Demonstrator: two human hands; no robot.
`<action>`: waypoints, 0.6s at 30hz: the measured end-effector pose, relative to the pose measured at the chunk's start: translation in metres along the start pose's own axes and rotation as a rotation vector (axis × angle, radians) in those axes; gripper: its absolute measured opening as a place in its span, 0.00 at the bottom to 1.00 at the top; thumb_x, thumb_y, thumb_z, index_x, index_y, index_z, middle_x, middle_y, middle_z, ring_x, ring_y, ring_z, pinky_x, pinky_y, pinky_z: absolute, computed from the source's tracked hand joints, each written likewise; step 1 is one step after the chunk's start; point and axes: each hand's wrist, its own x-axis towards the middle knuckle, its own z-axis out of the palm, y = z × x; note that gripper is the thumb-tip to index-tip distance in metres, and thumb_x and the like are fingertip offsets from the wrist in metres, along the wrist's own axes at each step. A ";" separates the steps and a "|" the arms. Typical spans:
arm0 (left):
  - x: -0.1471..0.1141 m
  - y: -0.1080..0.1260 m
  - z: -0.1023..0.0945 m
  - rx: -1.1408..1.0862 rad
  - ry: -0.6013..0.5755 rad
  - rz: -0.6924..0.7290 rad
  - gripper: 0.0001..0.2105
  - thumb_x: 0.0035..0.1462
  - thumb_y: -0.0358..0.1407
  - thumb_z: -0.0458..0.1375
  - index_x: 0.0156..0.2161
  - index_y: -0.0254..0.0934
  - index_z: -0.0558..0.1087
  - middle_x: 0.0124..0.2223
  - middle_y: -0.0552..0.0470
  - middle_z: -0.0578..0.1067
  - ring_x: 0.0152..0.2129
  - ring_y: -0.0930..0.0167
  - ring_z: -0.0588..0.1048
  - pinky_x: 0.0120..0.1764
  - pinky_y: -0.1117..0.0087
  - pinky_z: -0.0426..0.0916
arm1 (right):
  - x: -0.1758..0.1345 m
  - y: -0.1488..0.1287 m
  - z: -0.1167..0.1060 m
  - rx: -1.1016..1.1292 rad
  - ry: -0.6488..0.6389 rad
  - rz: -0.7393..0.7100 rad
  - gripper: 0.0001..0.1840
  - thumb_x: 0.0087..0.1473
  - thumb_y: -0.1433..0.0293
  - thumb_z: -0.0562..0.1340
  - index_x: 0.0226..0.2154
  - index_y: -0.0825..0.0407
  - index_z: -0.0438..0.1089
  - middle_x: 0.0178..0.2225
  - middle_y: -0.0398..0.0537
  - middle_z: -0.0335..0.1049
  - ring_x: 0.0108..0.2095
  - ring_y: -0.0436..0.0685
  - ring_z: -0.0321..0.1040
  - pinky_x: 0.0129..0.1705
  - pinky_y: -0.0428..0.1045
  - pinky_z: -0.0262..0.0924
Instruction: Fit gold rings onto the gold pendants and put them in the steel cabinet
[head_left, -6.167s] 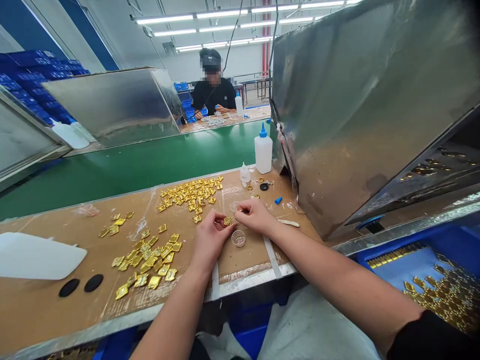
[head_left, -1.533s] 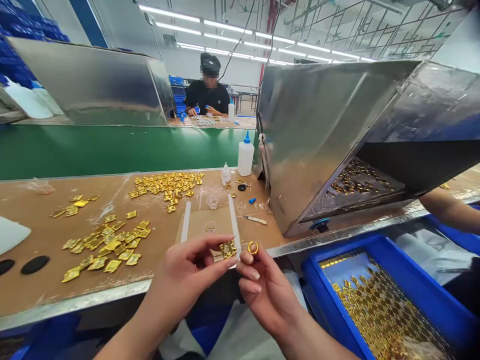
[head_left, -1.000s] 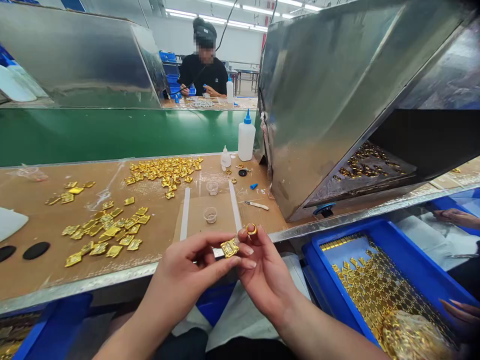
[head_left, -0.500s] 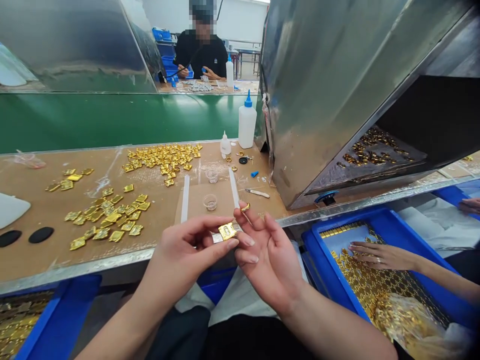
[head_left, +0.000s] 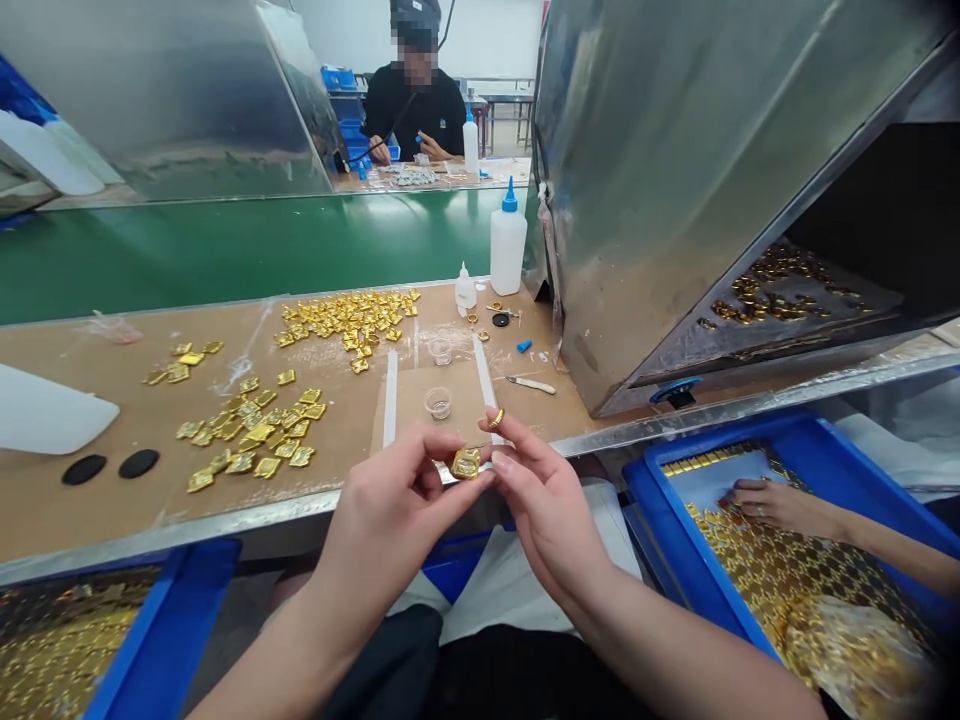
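Observation:
My left hand (head_left: 401, 510) pinches a small square gold piece with a raised pattern (head_left: 466, 463) between thumb and fingers, just above the table's front edge. Close against its right side is my right hand (head_left: 551, 505), its thumb bent in towards the fingers beside the piece. A gold ring (head_left: 496, 418) sits at the tip of my right index finger. Whether the right fingertips touch the square piece, I cannot tell. Beyond the hands stands a small clear cup (head_left: 438, 403) on a brown board (head_left: 409, 385) between two white strips.
Loose square gold pieces (head_left: 259, 432) and a heap of gold rings (head_left: 349, 318) lie left. Bottles (head_left: 508, 245), a knife (head_left: 531, 385) and a metal hood (head_left: 675, 200) are right. A co-worker's hand (head_left: 780, 505) is in a blue tray (head_left: 675, 560); another person sits opposite.
My right hand has turned, and its thumb has closed in beside the square gold piece. The view has shifted slightly left. The co-worker's hand in the tray has bent its fingers.

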 end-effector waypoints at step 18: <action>-0.002 -0.019 0.012 -0.670 -0.150 -0.297 0.18 0.50 0.41 0.73 0.43 0.39 0.74 0.23 0.60 0.69 0.18 0.78 0.66 0.22 0.80 0.62 | 0.026 -0.025 -0.016 -0.145 -0.247 0.045 0.22 0.54 0.71 0.72 0.52 0.50 0.76 0.35 0.44 0.75 0.34 0.49 0.70 0.41 0.47 0.66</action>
